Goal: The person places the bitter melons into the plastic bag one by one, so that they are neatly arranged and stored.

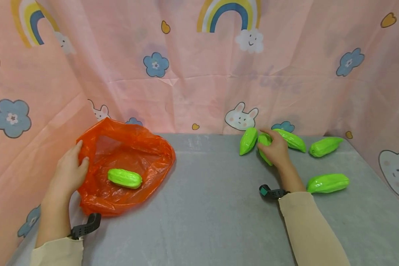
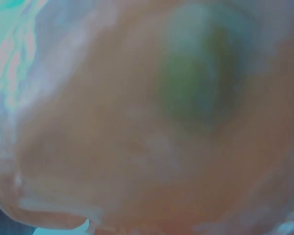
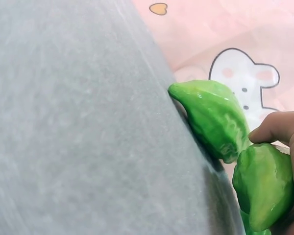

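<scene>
My left hand (image 1: 70,170) grips the left rim of an orange plastic bag (image 1: 99,201), whose wide mouth faces up. Inside it lies one shiny green star fruit (image 1: 124,178), a blurred green shape in the left wrist view. At the back right, my right hand (image 1: 276,147) has thumb and fingers around another green star fruit (image 3: 264,183). Close to its left is a star fruit (image 1: 248,141) with a pointed end. Partly behind the right hand, a further star fruit (image 1: 290,140) rests on the table.
Two more green star fruit lie to the right, one farther back (image 1: 325,147) and one nearer (image 1: 328,183), beside the right sleeve. A grey table (image 1: 199,207) lies under everything. Pink printed cloth (image 1: 193,96) hangs along the back and both sides.
</scene>
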The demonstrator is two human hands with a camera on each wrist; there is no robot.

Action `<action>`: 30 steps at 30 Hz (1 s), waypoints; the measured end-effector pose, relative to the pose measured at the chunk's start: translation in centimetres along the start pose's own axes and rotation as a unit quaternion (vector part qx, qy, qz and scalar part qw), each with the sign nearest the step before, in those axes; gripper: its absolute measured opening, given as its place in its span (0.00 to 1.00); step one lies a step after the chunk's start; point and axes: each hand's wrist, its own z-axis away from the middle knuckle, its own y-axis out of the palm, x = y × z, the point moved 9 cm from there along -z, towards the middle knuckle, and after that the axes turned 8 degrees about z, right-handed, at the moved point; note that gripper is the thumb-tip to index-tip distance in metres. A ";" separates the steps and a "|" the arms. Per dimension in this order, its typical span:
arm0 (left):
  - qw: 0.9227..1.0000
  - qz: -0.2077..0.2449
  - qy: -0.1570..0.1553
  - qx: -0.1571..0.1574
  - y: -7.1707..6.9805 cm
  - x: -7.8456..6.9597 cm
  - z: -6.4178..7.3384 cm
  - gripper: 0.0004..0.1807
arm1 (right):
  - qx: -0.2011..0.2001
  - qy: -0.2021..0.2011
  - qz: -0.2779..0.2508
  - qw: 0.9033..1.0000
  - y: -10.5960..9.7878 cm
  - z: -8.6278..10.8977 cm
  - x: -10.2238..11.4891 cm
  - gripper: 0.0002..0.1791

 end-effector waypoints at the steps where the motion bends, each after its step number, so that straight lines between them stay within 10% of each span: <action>1: 1.000 0.000 -0.002 0.000 0.0 0.0 0.0 0.37 | 0.000 -0.003 0.000 1.000 -0.1 0.0 0.1 0.32; 17: 1.000 0.006 -0.008 0.008 0.2 -0.3 -0.5 0.37 | -0.017 -0.034 0.000 0.999 -1.1 0.0 1.1 0.25; 30: 1.000 0.007 -0.005 0.010 0.2 0.0 0.0 0.37 | 0.037 -0.084 -0.042 0.995 0.7 0.2 7.7 0.19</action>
